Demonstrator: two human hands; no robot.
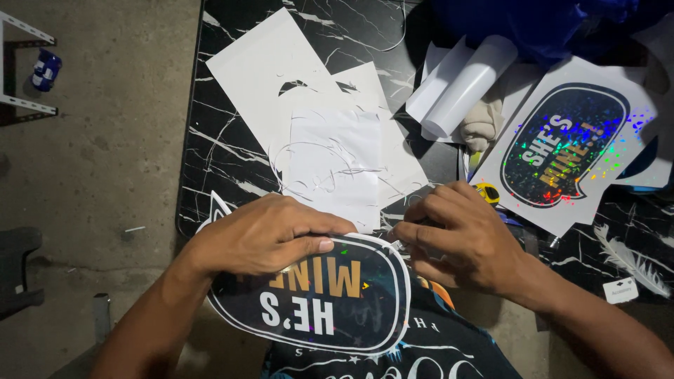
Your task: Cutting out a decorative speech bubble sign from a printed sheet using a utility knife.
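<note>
Head view: both hands on a dark speech-bubble-shaped holographic sticker with white border [330,298] at the near table edge.
Left hand [263,235] presses flat, fingers extended; right hand [460,235] pinches its upper-right edge. Matching sticker on white sheet [565,147] lies far right; white backing sheets [316,133] beyond.

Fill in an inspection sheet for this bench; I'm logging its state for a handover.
Surface: black marble-look table.
Job's things: dark speech-bubble sticker at the near edge, under both hands.
Clutter: white sheets, white roll, second sticker, feather.
Grippers: left hand flat on the sticker; right hand pinching at its edge.
Cables: nothing seen.
Surroundings: concrete floor, white rack at left.
</note>
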